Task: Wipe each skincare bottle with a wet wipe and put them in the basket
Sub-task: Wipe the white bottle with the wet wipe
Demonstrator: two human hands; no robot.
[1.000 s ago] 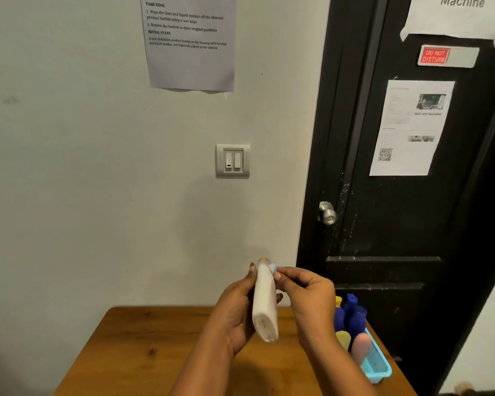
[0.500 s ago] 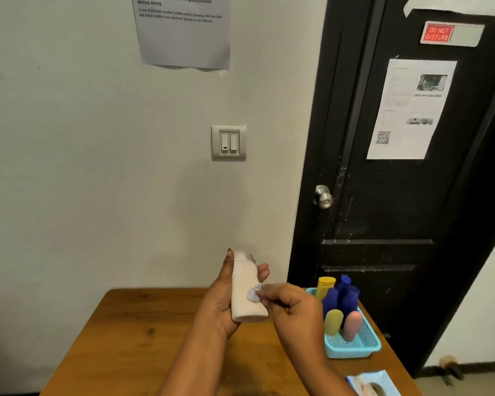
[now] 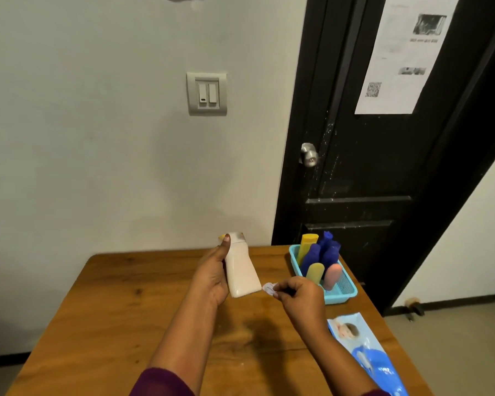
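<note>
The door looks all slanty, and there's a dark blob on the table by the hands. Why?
Head view: the wide lens likely makes the door lean. Head view: the blob on the table is a soft shadow below the left hand holding the bottle and the right hand pinching the wipe.

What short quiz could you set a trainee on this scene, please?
1. True or false: the left hand grips the white bottle.
2. Fill in: the pack lies on the ___.
3. Where is the wipe? A: on the pack. B: pinched by the right hand. C: wrapped round the bottle.
Key: 1 true; 2 table; 3 B.
</note>
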